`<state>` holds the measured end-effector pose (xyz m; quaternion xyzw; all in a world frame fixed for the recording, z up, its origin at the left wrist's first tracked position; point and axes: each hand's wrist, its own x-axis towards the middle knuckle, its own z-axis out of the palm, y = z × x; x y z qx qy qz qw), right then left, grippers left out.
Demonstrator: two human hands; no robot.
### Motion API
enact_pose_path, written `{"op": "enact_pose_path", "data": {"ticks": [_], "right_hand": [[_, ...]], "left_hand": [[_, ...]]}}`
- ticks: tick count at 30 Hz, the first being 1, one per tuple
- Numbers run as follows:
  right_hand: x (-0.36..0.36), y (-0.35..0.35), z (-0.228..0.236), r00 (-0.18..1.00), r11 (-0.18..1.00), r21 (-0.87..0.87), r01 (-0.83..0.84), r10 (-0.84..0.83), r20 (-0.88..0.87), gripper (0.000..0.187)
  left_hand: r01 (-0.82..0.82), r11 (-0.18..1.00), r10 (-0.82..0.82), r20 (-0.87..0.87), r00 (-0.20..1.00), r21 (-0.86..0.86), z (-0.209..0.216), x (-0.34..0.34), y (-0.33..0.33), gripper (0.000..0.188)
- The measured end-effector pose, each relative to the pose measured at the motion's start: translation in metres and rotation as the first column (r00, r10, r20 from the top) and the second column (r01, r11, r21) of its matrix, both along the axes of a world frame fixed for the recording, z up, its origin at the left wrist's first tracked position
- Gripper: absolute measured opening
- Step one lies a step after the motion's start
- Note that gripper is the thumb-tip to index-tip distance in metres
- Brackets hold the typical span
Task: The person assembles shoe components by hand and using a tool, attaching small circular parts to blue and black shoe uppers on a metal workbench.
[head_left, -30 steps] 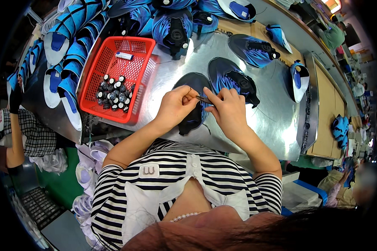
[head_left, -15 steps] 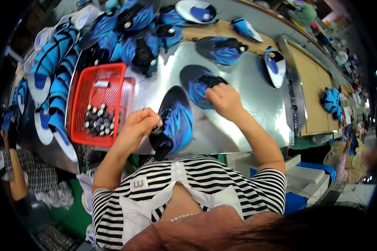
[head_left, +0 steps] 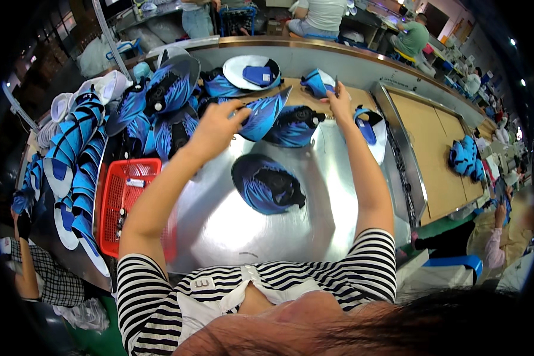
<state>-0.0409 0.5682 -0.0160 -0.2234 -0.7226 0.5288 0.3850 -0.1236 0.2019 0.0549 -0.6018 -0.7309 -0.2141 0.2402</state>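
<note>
Half a second earlier my left hand was at an upper by the desk's near edge; now that upper lay tilted toward the far edge, beside the pile at the far left corner. My fingers were bent at its end, though I could not tell whether they gripped it or had let go. My right hand had left the middle upper and was up near the far edge, closed around a slim dark tool.

I counted three dark-toed uppers out from the pile: the one at my left hand, the far upper just beside it, and the middle upper, well apart from both hands. White-lined ones also made three: one by the far edge, one beside my right hand, one near the right edge. The pile overlapped too much to count. By the left edge stood one red basket with one marker in it; my forearm now covered much of it.
</note>
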Motion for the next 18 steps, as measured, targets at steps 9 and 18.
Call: {"op": "enact_pose_path", "data": {"ticks": [9,18], "right_hand": [[-0.079,0.081,-0.035,0.946,0.991,-0.071,0.11,-0.082,0.314,0.051],[0.094,0.026,0.044,0.984,0.985,-0.145,-0.097,0.073,-0.164,0.018]], "left_hand": [[0.474,0.815,-0.33,0.405,0.853,-0.334,-0.053,0.129,0.01,0.086],[0.537,0.742,-0.368,0.426,0.827,-0.401,-0.058,0.108,-0.05,0.07]]}}
